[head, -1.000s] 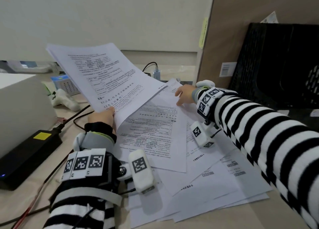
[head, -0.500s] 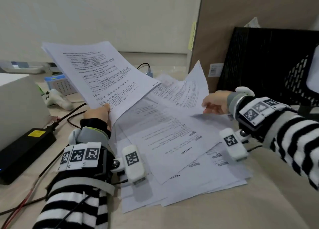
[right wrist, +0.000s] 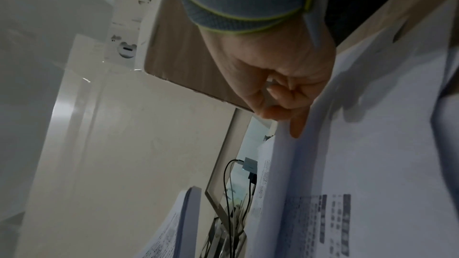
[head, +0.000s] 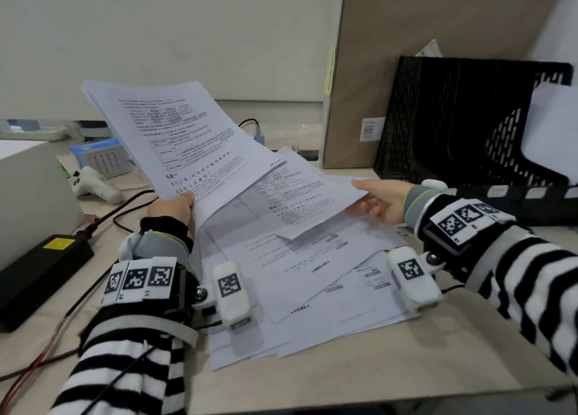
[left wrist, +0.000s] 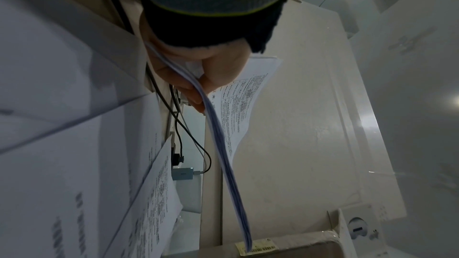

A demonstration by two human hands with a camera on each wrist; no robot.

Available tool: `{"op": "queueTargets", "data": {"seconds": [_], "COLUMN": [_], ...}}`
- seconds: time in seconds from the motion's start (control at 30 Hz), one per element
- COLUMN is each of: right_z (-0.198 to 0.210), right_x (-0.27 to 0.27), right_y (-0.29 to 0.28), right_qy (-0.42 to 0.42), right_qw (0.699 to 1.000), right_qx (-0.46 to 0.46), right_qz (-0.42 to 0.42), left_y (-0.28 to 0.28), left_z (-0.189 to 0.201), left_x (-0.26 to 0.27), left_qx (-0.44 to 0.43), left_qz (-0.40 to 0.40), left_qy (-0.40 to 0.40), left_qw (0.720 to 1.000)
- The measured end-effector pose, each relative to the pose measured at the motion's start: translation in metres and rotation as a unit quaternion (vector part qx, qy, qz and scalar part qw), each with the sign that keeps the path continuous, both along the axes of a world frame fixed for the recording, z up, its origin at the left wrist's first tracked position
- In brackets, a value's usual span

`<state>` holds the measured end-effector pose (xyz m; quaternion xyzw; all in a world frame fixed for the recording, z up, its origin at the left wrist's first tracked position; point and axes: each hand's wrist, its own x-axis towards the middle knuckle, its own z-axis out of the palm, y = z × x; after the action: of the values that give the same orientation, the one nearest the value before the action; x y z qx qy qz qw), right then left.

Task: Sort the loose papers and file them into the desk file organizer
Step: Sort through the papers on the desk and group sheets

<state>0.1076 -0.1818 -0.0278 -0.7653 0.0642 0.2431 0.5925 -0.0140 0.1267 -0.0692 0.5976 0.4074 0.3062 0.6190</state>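
Held stack of printed sheets (head: 162, 139) tilting up off desk, lower corner being pinched, top edge leaning toward wall; seen edge-on in left wrist view (left wrist: 223, 144). Single printed sheet (head: 300, 195) hanging raised by right edge, left end tucking under held stack. Loose white papers (head: 312, 292) lying fanned and overlapping flat on desk. Black mesh file organizer (head: 463, 117) standing at back right, white sheet sitting in right slot.

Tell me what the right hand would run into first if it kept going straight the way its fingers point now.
The right hand points leftward across the desk, pinching a lifted sheet. Straight on, it would probably meet the raised sheaf of papers in the left hand first, though depth between them is unclear.
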Motion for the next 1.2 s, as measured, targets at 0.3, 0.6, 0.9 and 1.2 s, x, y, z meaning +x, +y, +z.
{"op": "queueTargets", "data": {"seconds": [0.3, 0.6, 0.9, 1.2], "right_z": [-0.001, 0.018, 0.007, -0.013], "right_x": [-0.008, -0.027, -0.049, -0.041], "right_y": [0.019, 0.019, 0.061, 0.05], "right_qy": [-0.132, -0.216, -0.1, -0.177], "right_qw": [0.984, 0.913, 0.948, 0.984], "right_qx": [0.089, 0.302, 0.296, 0.002], "right_qz": [-0.085, -0.168, -0.064, -0.014], "left_y": [0.005, 0.01, -0.008, -0.026], "left_z": [-0.001, -0.002, 0.007, 0.006], "left_x": [-0.003, -0.008, -0.005, -0.007], "left_qx": [0.013, 0.024, 0.046, -0.033], "left_qz": [0.024, 0.024, -0.13, -0.267], "left_qy": [0.024, 0.021, 0.01, -0.135], "left_qw": [0.999, 0.999, 0.99, 0.954]}}
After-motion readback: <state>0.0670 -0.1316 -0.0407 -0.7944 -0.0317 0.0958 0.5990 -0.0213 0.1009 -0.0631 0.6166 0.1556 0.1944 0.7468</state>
